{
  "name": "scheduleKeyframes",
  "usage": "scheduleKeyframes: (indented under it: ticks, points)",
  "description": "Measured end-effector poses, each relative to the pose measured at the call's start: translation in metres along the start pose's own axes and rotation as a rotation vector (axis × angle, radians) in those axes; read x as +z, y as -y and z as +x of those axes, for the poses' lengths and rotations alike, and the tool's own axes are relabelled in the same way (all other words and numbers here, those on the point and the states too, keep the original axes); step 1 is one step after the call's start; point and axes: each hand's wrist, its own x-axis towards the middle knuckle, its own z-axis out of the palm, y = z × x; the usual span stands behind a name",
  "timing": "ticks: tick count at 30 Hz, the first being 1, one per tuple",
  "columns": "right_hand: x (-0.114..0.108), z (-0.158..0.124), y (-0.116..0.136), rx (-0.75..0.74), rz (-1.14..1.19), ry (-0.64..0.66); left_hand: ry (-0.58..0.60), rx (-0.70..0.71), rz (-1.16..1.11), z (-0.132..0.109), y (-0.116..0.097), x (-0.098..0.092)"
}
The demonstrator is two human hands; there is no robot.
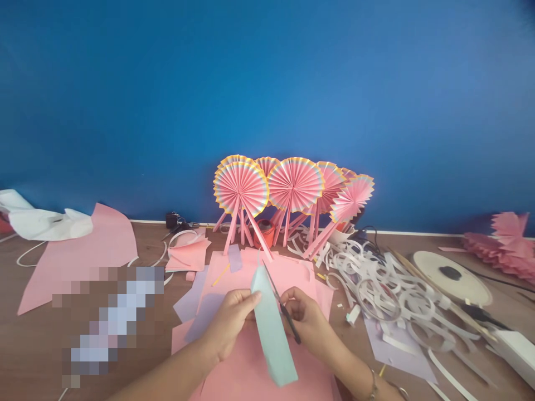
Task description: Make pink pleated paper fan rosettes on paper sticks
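Observation:
A long strip of light blue-green paper (272,328) hangs between my hands, its lower end toward me. My left hand (236,314) pinches its left edge near the upper part, thumb on top. In my right hand (304,312) is a pair of scissors (288,320), gripped by the handles. The blade points up and away, lying along the strip's right edge near the top. Whether the blades are apart I cannot tell. Stacked pink paper (259,367) lies below both hands, with lilac sheets (204,312) sticking out at its left.
Pleated pink paper fans (296,181) on rolled-paper legs stand along the blue wall. Curled white paper strips (384,284) heap at the right, beside a round cream disc (451,278). A large pink sheet (87,250) lies left, near a blurred-out patch. Folded pink paper (501,245) sits far right.

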Motion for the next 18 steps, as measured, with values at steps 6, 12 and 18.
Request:
scheduleKeyframes:
  ticks: [6,12,18]
  points:
    - [-0.043,0.004,0.020,-0.003,-0.211,-0.074,-0.131,0.104,0.318,0.008,-0.040,-0.041]
    - [-0.091,0.000,0.043,0.060,-1.176,-0.344,-0.546,0.321,1.215,0.013,-0.055,-0.086]
    - [-0.099,0.005,0.033,0.141,-1.378,-0.344,-0.012,0.818,1.695,0.013,-0.033,-0.037]
